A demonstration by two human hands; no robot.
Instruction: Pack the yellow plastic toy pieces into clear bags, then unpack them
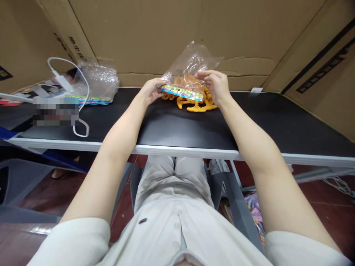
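A clear plastic bag (191, 59) with a colourful printed strip along its near edge is held up over the black table. My left hand (152, 91) pinches the left end of that strip between thumb and fingers. At the bag's right side is my right hand (217, 85), its fingers bent against the plastic; whether they grip it I cannot tell. Below and behind the bag lie several yellow-orange plastic pieces (198, 108), curved and branching in shape. Some of them show through the clear film, and I cannot tell whether any are inside.
A stack of similar clear bags (101, 79) lies at the left, beside a white cable (88, 87) with a plug. Cardboard walls (155, 33) enclose the back and sides of the black tabletop (177, 129). A metal rail (188, 150) runs along its front edge.
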